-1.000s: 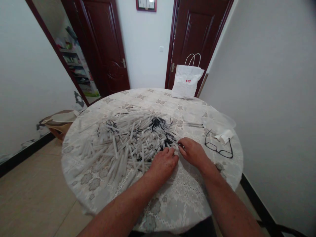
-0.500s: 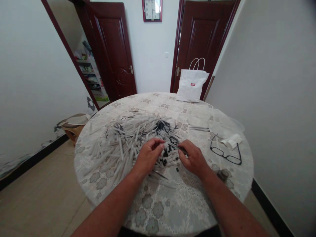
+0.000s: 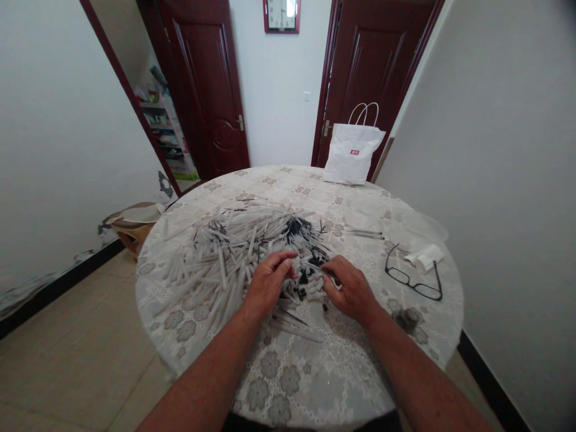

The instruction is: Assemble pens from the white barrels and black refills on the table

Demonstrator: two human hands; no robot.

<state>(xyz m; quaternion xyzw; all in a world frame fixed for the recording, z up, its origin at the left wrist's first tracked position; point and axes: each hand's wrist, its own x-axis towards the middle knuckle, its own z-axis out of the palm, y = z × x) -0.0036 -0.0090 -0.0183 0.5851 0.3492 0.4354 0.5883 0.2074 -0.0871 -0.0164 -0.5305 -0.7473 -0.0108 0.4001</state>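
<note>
Far left, beyond the table edge, a low basket (image 3: 130, 225) is seen on the floor. On the round table (image 3: 315, 372), covered by a flowered lace cloth, a broad heap of white pen tubes (image 3: 216, 264) is spread across the left half, with thin black refills (image 3: 297, 228) bunched at its right end.

At the near edge of that heap the left hand (image 3: 265, 285) is set, fingers curled and pinched together over the tubes; what exactly is caught between the fingertips cannot be told. Just beside it, small black pieces (image 3: 302, 293) are scattered on the cloth. The right hand (image 3: 348, 291) is closed in a pinch on a slim pen part (image 3: 315, 268), which is pointed across toward the left hand, the two hands almost meeting.

The tubes and refills are judged to be light, stiff and smooth, likely to roll or slide when nudged; a hold near mid-length, between thumb and forefinger, would be steadiest, and the thin refills could bend if squeezed hard.

Further right, a pair of black glasses (image 3: 414, 282) is laid open on the cloth, with a small white roll (image 3: 425, 258) just behind. At the far rim a white paper bag (image 3: 353, 153) is stood upright before the door.
</note>
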